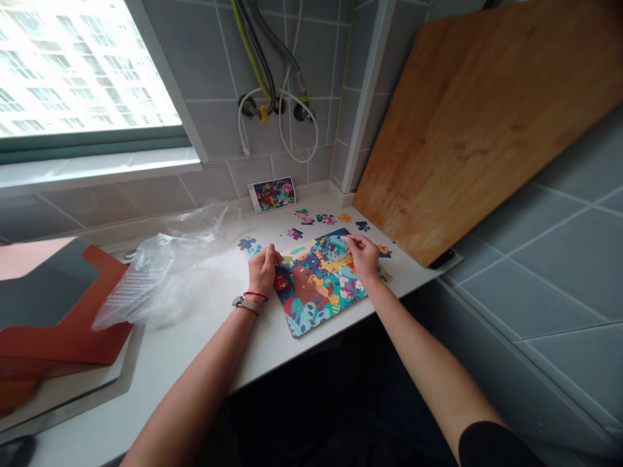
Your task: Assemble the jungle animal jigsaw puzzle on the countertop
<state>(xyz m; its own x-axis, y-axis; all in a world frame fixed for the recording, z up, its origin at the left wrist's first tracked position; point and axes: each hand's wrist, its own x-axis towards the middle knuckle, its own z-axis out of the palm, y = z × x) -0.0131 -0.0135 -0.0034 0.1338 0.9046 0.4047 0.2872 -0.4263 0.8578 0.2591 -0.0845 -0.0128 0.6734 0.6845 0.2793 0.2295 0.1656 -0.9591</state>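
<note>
A colourful, largely assembled jigsaw puzzle (316,285) lies flat near the counter's front edge, with a gap along its upper side. At its left edge rests my left hand (263,269), fingers curled and thumb pressed in; what they hold, if anything, is hidden. My right hand (364,256) is over the puzzle's upper right part, thumb and fingertips pinched together. Whatever is in that pinch is too small to make out. Loose puzzle pieces lie beyond the puzzle, among them a purple piece (294,233), an orange piece (344,218) and a dark blue piece (363,226).
A small picture card (272,194) leans against the tiled wall. Clear plastic wrapping (165,259) and an orange-and-grey box (58,305) occupy the left side. A large wooden board (487,117) leans at the right. Hoses (265,71) hang above the counter (263,360).
</note>
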